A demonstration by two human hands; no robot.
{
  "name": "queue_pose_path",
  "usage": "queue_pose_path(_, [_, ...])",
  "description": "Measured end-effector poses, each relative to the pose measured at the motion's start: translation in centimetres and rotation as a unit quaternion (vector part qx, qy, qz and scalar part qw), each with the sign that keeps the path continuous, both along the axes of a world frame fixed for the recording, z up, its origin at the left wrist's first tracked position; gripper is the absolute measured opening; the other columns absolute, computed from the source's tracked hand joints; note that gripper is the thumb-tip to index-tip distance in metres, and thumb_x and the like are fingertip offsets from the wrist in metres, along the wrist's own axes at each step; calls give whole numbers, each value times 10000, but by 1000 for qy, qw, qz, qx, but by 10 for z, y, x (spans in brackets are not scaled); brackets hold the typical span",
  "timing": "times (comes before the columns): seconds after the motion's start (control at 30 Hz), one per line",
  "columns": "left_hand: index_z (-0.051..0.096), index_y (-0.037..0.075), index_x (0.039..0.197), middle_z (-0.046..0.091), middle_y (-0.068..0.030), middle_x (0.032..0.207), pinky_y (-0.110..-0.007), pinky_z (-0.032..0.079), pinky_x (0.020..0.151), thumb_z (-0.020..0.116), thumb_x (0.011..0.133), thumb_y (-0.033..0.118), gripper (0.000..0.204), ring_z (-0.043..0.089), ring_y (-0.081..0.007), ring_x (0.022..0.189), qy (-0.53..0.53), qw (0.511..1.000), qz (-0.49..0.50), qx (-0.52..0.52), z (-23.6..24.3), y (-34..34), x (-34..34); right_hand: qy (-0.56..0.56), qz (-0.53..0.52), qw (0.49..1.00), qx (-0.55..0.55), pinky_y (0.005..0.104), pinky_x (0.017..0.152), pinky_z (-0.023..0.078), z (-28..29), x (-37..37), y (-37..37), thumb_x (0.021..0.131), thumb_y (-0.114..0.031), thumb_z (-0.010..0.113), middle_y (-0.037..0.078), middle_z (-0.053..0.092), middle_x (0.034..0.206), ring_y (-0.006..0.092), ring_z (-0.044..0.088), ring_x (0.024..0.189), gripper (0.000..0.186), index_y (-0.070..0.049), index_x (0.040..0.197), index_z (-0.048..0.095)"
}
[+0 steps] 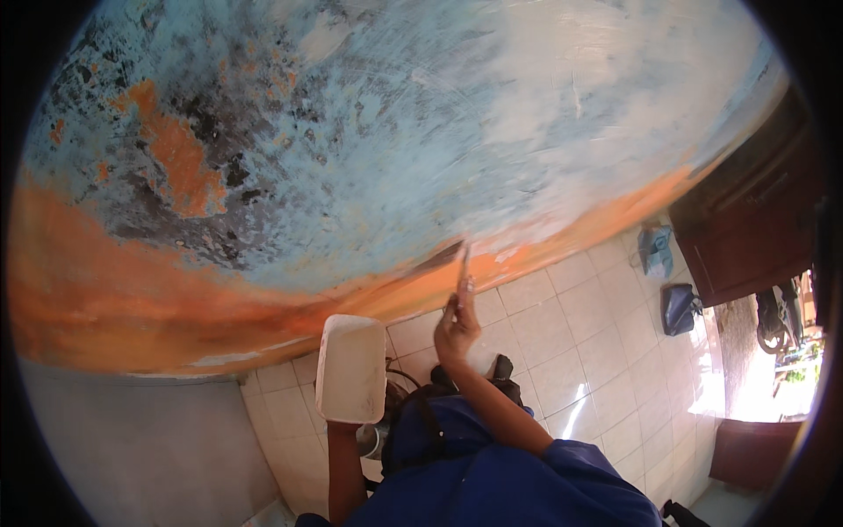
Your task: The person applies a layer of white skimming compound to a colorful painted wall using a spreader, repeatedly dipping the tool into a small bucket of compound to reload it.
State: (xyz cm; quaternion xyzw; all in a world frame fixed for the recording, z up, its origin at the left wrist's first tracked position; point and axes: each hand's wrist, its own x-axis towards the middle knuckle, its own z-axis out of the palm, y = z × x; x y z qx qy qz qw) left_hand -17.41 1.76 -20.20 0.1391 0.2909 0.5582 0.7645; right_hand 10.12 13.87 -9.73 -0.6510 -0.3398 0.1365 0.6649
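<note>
Along the far side, a large wall [395, 158] is seen, coated in patchy pale blue and white, with dark, flaking marks and a bare orange patch on the left and an orange band along its lower edge. At the middle of that edge, a slim scraper-like tool [463, 268] is held by the right hand [457, 332], its fingers closed around the handle; its blurred tip is directed at the wall, though firm contact cannot be told. To the left, just short of the wall's lower edge, a white rectangular tray [352, 369] is supported by the left hand [343, 428], whose fingers are hidden by it, so their grip cannot be told. Nearest, a blue garment [474, 483] is worn by the person. Beyond the hands, the ground is covered by pale floor tiles [571, 329]. Farther right, a light blue plastic bag [656, 251] and a dark blue bag [678, 309] are seen beside a brown door [746, 228].
</note>
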Motion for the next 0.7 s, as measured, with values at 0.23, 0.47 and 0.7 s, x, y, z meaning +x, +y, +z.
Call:
queue_pose_path(0.23, [199,58,1421,307,-304,1328,-557,540,686,480,862,531,785,534,-463,976,-182,983,-15,-34,87,-4,22,-85,32,992,-82,329,747,513,-2,-71,48,816,-26,579,242,505,1244,289,629,985,519,35,1307,420])
queue_pose_path(0.47, [189,45,1418,255,-295,1352,-592,515,755,561,843,467,805,494,-489,996,-231,967,-88,57,125,9,11,-68,201,977,-9,392,861,472,-11,-79,-12,846,-34,517,266,480,1264,395,534,1105,495,9,1326,403])
queue_pose_path(0.7, [177,30,1418,166,-299,1401,-617,485,809,663,790,410,880,448,-502,1040,-287,950,-86,84,149,11,30,-62,55,988,-132,315,714,509,-2,18,-23,865,-10,493,243,495,1261,320,621,979,493,-18,1347,394])
